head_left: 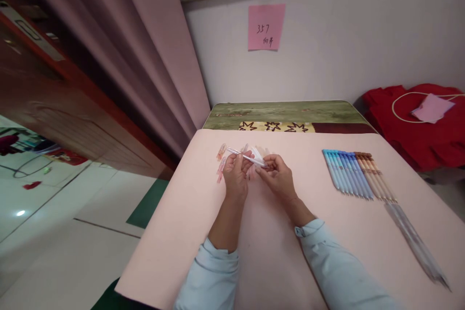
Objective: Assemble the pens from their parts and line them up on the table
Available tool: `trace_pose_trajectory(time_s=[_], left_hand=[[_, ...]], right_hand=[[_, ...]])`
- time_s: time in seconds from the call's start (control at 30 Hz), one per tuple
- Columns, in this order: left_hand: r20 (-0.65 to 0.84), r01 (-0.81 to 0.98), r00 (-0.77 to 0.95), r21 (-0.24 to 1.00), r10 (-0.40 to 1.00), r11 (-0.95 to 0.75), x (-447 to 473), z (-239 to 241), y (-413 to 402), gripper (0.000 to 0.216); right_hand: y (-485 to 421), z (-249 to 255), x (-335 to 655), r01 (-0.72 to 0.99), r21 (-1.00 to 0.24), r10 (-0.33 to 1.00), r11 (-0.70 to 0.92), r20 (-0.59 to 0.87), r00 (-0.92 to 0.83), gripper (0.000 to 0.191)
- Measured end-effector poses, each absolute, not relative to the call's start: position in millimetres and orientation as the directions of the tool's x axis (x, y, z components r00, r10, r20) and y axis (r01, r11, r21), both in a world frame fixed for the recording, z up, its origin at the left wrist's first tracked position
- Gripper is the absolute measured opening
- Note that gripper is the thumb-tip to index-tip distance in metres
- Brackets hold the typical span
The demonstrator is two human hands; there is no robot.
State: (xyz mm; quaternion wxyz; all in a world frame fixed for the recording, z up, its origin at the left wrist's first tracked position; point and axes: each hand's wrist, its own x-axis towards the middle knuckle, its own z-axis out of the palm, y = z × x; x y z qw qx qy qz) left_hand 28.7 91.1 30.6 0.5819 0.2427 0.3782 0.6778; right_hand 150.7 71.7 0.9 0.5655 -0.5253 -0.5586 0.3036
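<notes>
A slim whitish pen [251,157] lies slantwise between my two hands, just above the pink table cover. The fingers of my left hand [236,173] are pinched round its middle. At its right end, the fingertips of my right hand [279,174] are closed on it. Beneath and behind my hands are small pale pieces [259,151], partly hidden, too blurred to name. Two small clear pieces with orange and pink parts [221,164] lie left of my left hand.
On the right, a row of blue and brown pens [347,174] lies side by side. Below it is a bundle of clear, thin rods [414,237]. A red cloth [395,116] sits beyond the table's right edge. A pink note [266,27] sticks to the wall.
</notes>
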Motion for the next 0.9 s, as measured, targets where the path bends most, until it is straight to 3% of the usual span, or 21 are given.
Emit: trace_pose_trajectory(time_s=[0.1, 0.2, 0.3, 0.43, 0.53, 0.77, 0.9], left_hand=[[-0.116, -0.607, -0.199, 0.794, 0.973, -0.030, 28.6, 31.8, 90.5, 0.032], [-0.126, -0.600, -0.194, 0.800, 0.973, -0.017, 29.2, 33.0, 89.9, 0.034], [-0.118, -0.596, -0.193, 0.803, 0.974, -0.021, 28.9, 31.9, 90.8, 0.034], [-0.102, -0.593, -0.188, 0.804, 0.977, -0.031, 28.4, 29.9, 92.0, 0.033], [-0.094, -0.578, -0.185, 0.815, 0.978, -0.031, 28.7, 29.6, 91.8, 0.033], [-0.076, -0.566, -0.174, 0.824, 0.982, -0.037, 28.4, 30.1, 91.6, 0.033], [-0.082, -0.565, -0.164, 0.825, 0.983, -0.026, 29.2, 32.0, 90.7, 0.033]], right_hand=[[70.5, 2.3, 151.6, 0.264, -0.931, 0.945, 0.251, 0.295, 0.142, 0.030], [69.7, 2.2, 153.3, 0.315, -0.926, 0.961, 0.209, 0.255, 0.112, 0.045], [70.1, 1.9, 153.0, 0.342, -0.911, 0.942, 0.232, 0.298, 0.155, 0.031], [70.7, 1.4, 152.9, 0.337, -0.909, 0.939, 0.246, 0.310, 0.149, 0.029], [70.2, 1.5, 153.5, 0.365, -0.902, 0.955, 0.230, 0.281, 0.094, 0.043], [70.5, 1.5, 153.4, 0.361, -0.900, 0.937, 0.246, 0.316, 0.150, 0.029], [70.4, 0.6, 155.0, 0.376, -0.894, 0.952, 0.242, 0.294, 0.085, 0.041]])
